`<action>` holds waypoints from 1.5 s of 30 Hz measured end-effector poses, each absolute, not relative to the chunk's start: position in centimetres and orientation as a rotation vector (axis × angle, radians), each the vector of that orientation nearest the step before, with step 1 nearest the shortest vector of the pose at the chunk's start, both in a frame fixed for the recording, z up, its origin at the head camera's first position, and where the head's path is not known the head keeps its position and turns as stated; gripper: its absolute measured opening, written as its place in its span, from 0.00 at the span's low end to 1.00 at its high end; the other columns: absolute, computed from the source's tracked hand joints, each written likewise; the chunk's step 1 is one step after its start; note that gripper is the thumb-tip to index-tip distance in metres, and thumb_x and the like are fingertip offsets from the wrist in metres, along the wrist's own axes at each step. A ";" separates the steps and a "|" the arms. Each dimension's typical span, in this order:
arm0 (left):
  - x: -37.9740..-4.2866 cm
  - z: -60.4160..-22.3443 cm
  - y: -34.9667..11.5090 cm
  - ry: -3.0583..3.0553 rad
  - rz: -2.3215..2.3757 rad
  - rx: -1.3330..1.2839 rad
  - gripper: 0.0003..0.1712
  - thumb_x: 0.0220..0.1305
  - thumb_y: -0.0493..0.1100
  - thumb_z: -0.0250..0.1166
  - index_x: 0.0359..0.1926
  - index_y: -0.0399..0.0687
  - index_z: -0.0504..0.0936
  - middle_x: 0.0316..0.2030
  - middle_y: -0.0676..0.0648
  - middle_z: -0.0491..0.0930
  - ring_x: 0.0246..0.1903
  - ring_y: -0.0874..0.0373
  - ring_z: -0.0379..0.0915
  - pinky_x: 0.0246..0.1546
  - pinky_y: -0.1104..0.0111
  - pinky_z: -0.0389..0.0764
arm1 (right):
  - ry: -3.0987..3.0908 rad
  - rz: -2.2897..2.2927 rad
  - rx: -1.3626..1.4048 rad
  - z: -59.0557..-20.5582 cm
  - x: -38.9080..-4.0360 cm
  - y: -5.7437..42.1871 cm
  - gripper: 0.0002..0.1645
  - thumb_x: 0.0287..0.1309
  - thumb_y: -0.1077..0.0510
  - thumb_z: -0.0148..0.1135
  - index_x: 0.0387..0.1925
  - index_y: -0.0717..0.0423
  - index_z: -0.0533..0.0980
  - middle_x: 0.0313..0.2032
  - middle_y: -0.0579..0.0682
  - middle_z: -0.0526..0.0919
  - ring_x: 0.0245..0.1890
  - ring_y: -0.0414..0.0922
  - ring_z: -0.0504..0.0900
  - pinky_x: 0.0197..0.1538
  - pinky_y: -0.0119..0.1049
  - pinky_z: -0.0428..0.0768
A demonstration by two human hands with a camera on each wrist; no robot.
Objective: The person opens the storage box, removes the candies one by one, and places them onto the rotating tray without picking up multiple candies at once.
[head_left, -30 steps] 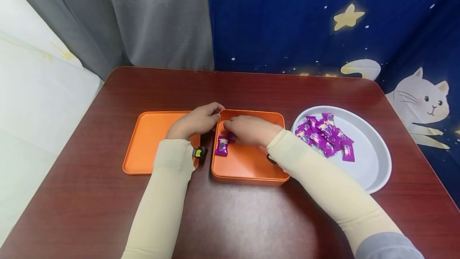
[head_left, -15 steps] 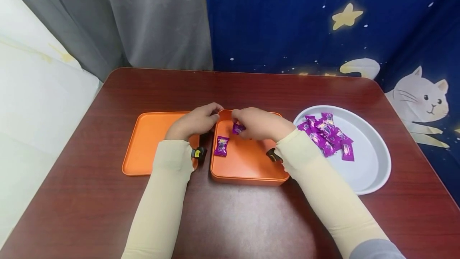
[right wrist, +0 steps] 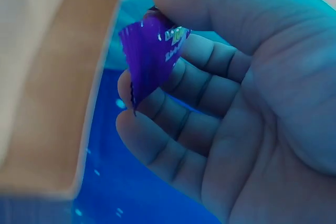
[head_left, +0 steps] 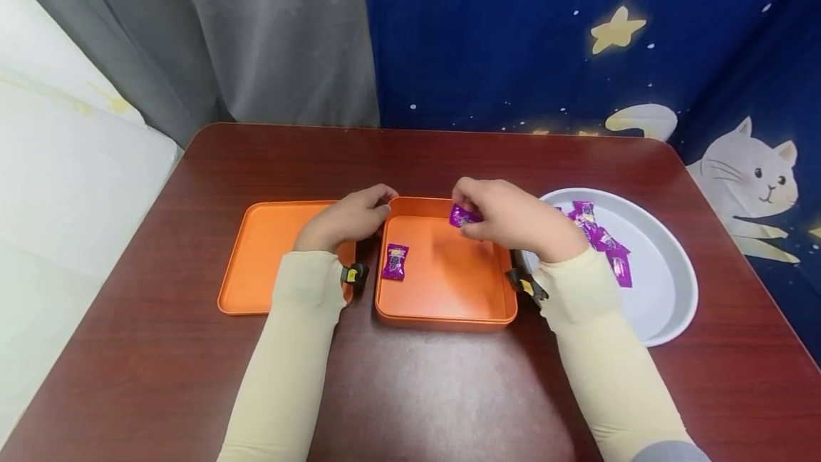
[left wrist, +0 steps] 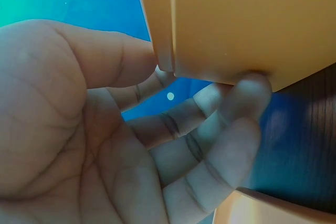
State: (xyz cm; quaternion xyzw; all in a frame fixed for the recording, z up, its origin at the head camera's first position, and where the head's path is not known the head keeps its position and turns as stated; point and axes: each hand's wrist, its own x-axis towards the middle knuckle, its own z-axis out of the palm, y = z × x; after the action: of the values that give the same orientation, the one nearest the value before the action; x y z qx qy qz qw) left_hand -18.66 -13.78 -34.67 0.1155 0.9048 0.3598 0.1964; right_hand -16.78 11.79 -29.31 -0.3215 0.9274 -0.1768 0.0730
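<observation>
My left hand grips the far left corner of an open orange box. In the left wrist view its thumb meets the rim and its curled fingers reach along the outer wall. A purple wrapped candy is pinched between the thumb and fingers of my right hand, over the box's right part near its far right corner. The right wrist view shows that candy held at one end by the fingertips, beside the box wall. A second purple candy lies inside the box along its left side.
A round white tray on the right holds several purple candies, partly hidden by my right hand and wrist. On the left lies a flat orange lid, partly under my left wrist. Curtains hang behind the brown table.
My right hand has lifted a candy from the box's left part and moved it rightward across the box. The other candy stays put. My left hand keeps its place at the corner.
</observation>
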 end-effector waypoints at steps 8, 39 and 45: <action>-18.5 -34.9 -13.7 2.532 1.008 0.329 0.20 0.71 0.46 0.47 0.61 0.52 0.65 0.49 0.44 0.72 0.43 0.49 0.68 0.51 0.53 0.74 | 2.903 -0.570 -0.839 -28.1 -15.7 16.7 0.18 0.49 0.56 0.68 0.41 0.53 0.71 0.28 0.49 0.76 0.29 0.44 0.73 0.37 0.41 0.77; -18.6 -34.7 -14.1 2.554 0.977 0.380 0.22 0.71 0.46 0.45 0.63 0.51 0.64 0.55 0.45 0.69 0.50 0.49 0.64 0.58 0.51 0.68 | 2.818 -0.439 -0.246 -30.1 -16.1 24.4 0.19 0.49 0.55 0.66 0.39 0.58 0.69 0.27 0.54 0.74 0.29 0.49 0.72 0.32 0.42 0.73; -18.7 -34.6 -13.8 2.554 0.977 0.388 0.22 0.71 0.46 0.45 0.64 0.51 0.63 0.58 0.45 0.68 0.51 0.50 0.63 0.59 0.51 0.67 | 2.809 -0.430 -0.258 -31.1 -16.6 24.8 0.16 0.49 0.57 0.66 0.37 0.58 0.71 0.25 0.54 0.73 0.25 0.48 0.72 0.28 0.41 0.72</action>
State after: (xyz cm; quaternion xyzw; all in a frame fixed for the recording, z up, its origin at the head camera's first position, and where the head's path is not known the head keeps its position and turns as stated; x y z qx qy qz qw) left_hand -18.66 -13.78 -34.62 0.1380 0.9081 0.3474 0.1888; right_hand -16.59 24.76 -31.14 -0.0894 0.9743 -0.1492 0.1434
